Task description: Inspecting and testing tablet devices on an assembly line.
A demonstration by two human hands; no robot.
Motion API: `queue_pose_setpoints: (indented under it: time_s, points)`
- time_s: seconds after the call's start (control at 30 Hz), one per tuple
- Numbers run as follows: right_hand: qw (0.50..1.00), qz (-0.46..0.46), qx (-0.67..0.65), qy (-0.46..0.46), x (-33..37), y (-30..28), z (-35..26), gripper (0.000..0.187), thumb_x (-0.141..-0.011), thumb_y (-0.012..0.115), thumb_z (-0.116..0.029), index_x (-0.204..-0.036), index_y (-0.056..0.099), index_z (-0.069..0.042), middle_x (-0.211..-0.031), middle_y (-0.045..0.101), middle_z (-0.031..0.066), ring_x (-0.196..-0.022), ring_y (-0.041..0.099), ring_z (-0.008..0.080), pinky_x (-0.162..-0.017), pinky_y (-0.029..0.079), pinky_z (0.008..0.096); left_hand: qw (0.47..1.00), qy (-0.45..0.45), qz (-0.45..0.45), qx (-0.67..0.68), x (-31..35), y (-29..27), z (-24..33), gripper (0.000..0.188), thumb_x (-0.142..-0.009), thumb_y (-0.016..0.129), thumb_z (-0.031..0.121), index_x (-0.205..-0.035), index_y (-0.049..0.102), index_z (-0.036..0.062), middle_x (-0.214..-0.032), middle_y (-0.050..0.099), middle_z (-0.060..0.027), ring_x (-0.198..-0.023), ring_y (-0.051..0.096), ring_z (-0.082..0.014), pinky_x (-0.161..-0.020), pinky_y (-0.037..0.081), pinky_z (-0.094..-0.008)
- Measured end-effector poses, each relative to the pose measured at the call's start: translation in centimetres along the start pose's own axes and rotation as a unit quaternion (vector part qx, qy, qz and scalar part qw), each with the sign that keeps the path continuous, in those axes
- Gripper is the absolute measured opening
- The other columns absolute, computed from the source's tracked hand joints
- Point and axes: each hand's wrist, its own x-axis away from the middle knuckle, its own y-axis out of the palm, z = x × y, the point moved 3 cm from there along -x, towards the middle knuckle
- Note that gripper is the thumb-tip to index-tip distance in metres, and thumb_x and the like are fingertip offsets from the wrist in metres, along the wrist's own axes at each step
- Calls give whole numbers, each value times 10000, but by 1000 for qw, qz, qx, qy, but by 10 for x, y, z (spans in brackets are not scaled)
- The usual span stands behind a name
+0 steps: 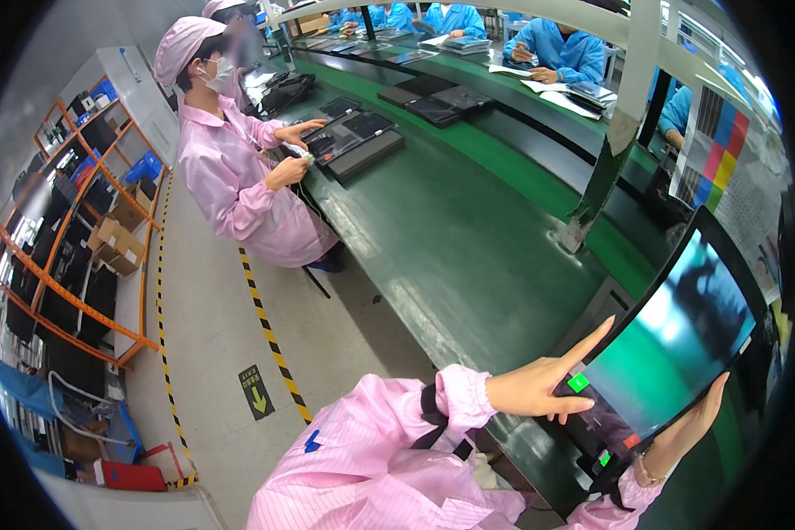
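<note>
At a green bench (468,238), a lit screen (667,331) tilts between our two hands. Our left hand (536,386) spreads index finger and thumb by its left edge; our right hand (691,424) lies along its lower right edge. Whether either grips it, we cannot tell. A co-worker (230,177) in pink works farther along.

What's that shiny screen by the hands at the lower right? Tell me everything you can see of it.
The screen is a flat, glossy, glass-like panel with a wide black border along its top. Its face runs from pale blue to green with a dark blur; whether lit or reflecting is unclear. It tilts above the green bench, its lower part dark. The right hand is against its lower right edge; the left hand reaches across its lower left.
</note>
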Motion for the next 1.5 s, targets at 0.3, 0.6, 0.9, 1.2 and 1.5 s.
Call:
queue_pose_setpoints:
  time_s: [0.3, 0.6, 0.9, 1.2, 1.5]
  points:
    - [992, 24, 73, -105, -36, 10, -14, 279, -926, 461, -203, -1106, 545, -7, -1092, 571, 54, -984, 534, 140, -877, 397, 279, 996, 72, -14, 43, -45, -15, -1, 879, -864, 520, 66, -1399, -160, 220, -1484, -25, -102, -646, 602, -147, -515, 499, -231]
    - [989, -9, 47, -140, -73, 18, -22, 260, -945, 447, -226, -1013, 566, -5, -953, 612, 40, -843, 575, 98, -743, 455, 238, 995, 67, -49, 51, -91, -26, -2, 886, -876, 495, 55, -1383, -193, 289, -1223, 464, -154, -743, 650, -244, -516, 502, -254]
    - [983, -23, 73, -167, -101, 26, -22, 244, -935, 472, -254, -938, 575, -33, -859, 593, -12, -764, 535, 46, -689, 421, 189, 992, 105, -37, 53, -118, -42, 0, 906, -852, 493, 30, -1384, -183, 315, -1350, 345, -225, -789, 649, -294, -554, 512, -267]
    - [987, -37, 68, -144, -113, 21, -15, 271, -934, 467, -263, -972, 580, -20, -899, 609, 2, -799, 548, 57, -722, 423, 202, 992, 99, -47, 59, -126, -48, -4, 876, -868, 479, 53, -1385, -181, 309, -1330, 382, -214, -778, 653, -294, -539, 506, -260]
    - [986, -41, 73, -142, -116, 22, -15, 264, -937, 452, -251, -959, 574, -18, -906, 620, 23, -792, 573, 67, -705, 447, 211, 991, 103, -45, 68, -129, -50, -5, 860, -875, 457, 29, -1386, -178, 307, -1298, 414, -218, -772, 654, -297, -530, 515, -257]
